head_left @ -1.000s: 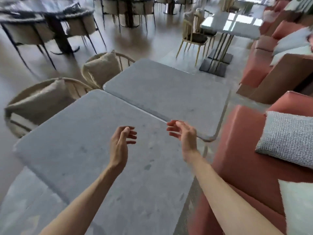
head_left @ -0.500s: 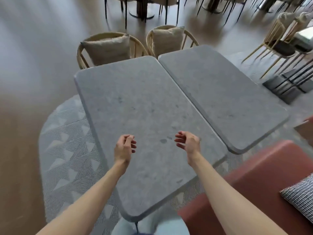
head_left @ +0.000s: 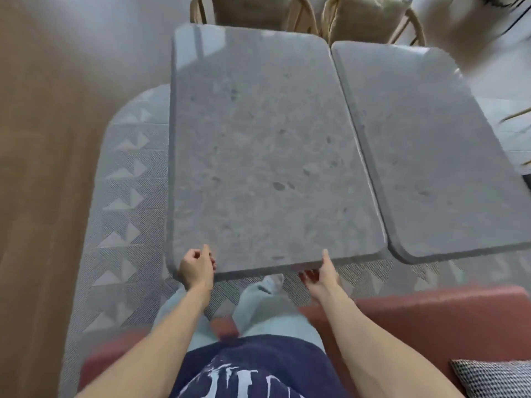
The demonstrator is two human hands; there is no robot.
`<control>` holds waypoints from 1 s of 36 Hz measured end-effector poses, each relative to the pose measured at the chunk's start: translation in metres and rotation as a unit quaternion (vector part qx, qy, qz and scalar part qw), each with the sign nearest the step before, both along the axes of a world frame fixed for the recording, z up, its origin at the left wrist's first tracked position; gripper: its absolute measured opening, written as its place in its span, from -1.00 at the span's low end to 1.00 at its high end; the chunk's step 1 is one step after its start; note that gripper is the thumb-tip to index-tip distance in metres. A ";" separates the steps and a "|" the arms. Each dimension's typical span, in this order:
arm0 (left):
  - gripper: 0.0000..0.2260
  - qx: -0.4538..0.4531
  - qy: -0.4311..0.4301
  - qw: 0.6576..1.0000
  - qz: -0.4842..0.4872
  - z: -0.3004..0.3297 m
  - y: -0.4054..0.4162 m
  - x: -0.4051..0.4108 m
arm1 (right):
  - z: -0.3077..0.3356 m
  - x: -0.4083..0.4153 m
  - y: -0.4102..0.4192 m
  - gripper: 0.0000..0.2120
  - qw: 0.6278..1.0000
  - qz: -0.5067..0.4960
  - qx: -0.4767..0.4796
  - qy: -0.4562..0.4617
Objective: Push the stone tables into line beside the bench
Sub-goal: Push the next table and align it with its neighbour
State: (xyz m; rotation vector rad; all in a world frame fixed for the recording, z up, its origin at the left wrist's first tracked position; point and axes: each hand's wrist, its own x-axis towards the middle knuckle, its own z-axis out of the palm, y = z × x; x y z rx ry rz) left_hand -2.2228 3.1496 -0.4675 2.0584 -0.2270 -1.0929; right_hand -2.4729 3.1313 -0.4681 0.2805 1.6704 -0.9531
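While you stand between the bench (head_left: 431, 317) and the tables, both your hands are at the near edge of the left table (head_left: 258, 156). Your left hand (head_left: 196, 267) sits at the near-left corner, fingers curled round the rim w/ the thumb up on top of the slab. Your right hand (head_left: 323, 275) is further along the same edge, thumb laid on the top surface and fingers tucked under the rim, so it pinches the slab. Motion blur is heavy, so exact finger contact under the edge can't be told.

Left table is a grey speckled stone top w/ rounded corners, running away from you. The right table (head_left: 431, 156) lies just beside it, long sides close w/ a thin gap between; the gap looks a bit wider at the far end. Its near edge sits roughly level w/ the left one's, and both near edges are close to the bench.

Both tables stand over a grey patterned rug (head_left: 126, 196) on a brown floor (head_left: 37, 168). At the far ends are two chairs w/ beige cushions (head_left: 365, 15). The bench is red-brown, w/ a checked pillow (head_left: 494, 377) at lower right.
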 end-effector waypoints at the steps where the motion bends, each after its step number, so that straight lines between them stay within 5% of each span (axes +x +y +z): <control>1: -0.73 0.002 -0.009 1.000 0.027 -0.001 0.004 -0.006 | -0.002 -0.007 -0.003 -0.60 1.000 -0.005 -0.012 -0.021; 7: -0.69 0.077 0.006 0.977 0.201 -0.007 0.019 -0.059 | -0.008 -0.054 -0.021 -0.50 0.990 -0.073 -0.050 -0.106; 13: -0.38 0.013 0.334 0.892 0.305 -0.015 0.018 -0.110 | -0.027 -0.106 -0.025 -0.50 0.976 -0.114 -0.096 -0.156; 16: -0.37 -0.078 0.398 0.855 0.322 -0.020 0.012 -0.120 | -0.034 -0.120 -0.022 -0.58 0.975 -0.088 -0.099 -0.178; 26: -0.53 -0.115 0.379 0.847 0.353 -0.016 0.002 -0.135 | -0.030 -0.128 -0.026 -0.64 0.975 -0.049 -0.097 -0.193; 36: -0.48 -0.110 0.391 0.848 0.341 -0.026 0.006 -0.131 | -0.029 -0.133 -0.023 -0.71 0.975 -0.036 -0.089 -0.201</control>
